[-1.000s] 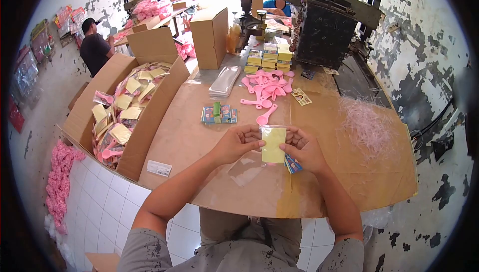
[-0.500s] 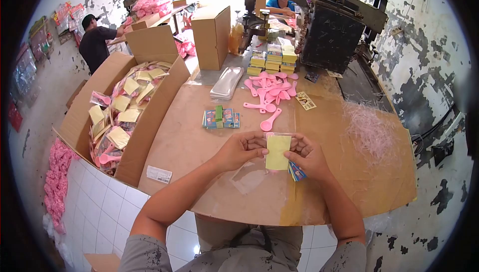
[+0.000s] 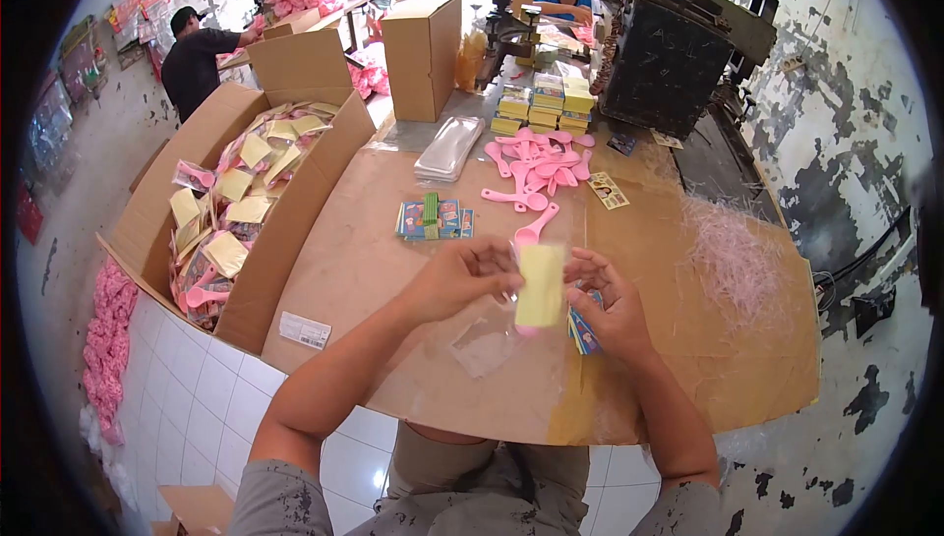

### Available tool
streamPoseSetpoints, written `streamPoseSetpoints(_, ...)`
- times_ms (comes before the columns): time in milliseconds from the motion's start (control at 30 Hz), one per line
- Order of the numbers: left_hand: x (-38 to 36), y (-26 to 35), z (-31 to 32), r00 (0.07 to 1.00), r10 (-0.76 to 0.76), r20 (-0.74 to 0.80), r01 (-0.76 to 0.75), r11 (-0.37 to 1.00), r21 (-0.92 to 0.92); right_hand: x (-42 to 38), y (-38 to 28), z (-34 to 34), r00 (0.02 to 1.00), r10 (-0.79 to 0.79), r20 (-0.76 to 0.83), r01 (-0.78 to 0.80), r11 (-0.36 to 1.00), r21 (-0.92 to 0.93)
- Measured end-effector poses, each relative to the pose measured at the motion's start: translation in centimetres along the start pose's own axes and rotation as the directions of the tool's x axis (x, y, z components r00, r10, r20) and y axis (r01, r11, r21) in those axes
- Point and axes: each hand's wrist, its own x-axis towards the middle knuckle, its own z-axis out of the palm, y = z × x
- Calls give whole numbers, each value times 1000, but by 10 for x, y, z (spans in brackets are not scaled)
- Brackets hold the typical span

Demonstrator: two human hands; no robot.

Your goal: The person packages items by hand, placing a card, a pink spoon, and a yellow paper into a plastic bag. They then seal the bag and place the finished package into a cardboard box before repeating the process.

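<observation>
A clear plastic packet (image 3: pixel 542 285) with a pale yellow card inside is in front of me, smeared by motion. The pink end of a spoon (image 3: pixel 528 330) shows below the card. My left hand (image 3: pixel 477 275) pinches the packet's left edge between thumb and fingers. Beside its right edge, my right hand (image 3: pixel 612 308) has its fingers loosely curled and apart from the thumb. Blue printed cards (image 3: pixel 580 331) show under my right hand, partly hidden by it. A clear empty bag (image 3: pixel 482 347) lies on the cardboard-covered table (image 3: pixel 393 359) below my left hand.
Pink spoons (image 3: pixel 536 167) are heaped ahead, before stacked yellow cards (image 3: pixel 546 101). Clear bags (image 3: pixel 449 148) and banded blue cards (image 3: pixel 433 218) lie to the left. A large carton (image 3: pixel 295 270) holds filled packets. Shredded plastic (image 3: pixel 733 261) lies right. Other people work behind.
The packet has turned and shifted slightly left, blurring. My right thumb and fingers have come off its right edge, while my left hand keeps its pinch. The view has shifted slightly.
</observation>
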Motion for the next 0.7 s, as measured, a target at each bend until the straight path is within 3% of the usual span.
streamPoseSetpoints(67,-2,21,-18,987,50,-154,-40,997,72,0,-1,-6,998,-51,-21,44,969,-243)
streamPoseSetpoints(100,-2,19,-39,941,181,-286,-158,982,101,1,-2,-8,998,-55,-20,48,964,-260)
streamPoseSetpoints(133,-3,17,-61,860,306,-409,-270,952,145,2,-5,-10,998,-59,-18,51,960,-277)
streamPoseSetpoints(200,-4,39,-90,542,394,-742,-529,846,63,3,-9,-15,998,-59,5,57,942,-332)
streamPoseSetpoints(267,-13,61,-106,381,388,-839,-720,694,-6,3,-13,-19,998,-47,37,58,913,-405)
streamPoseSetpoints(367,-15,50,-121,467,285,-837,-639,763,-96,3,-14,-24,993,-63,101,107,838,-535)
streamPoseSetpoints(467,-5,45,-90,620,363,-695,-249,932,265,4,-7,-30,976,-119,182,209,738,-642)
streamPoseSetpoints(500,-1,42,-78,686,425,-590,-231,897,377,5,-7,-33,971,-126,205,232,705,-670)
streamPoseSetpoints(567,8,27,-57,856,359,-372,-151,862,484,4,-4,-39,959,-133,249,275,640,-717)
streamPoseSetpoints(633,7,25,-21,931,306,-201,-76,699,711,5,-2,-43,956,-138,260,289,608,-739)
streamPoseSetpoints(700,4,12,6,957,253,-141,-29,570,821,7,-1,-49,957,-138,254,286,586,-759)
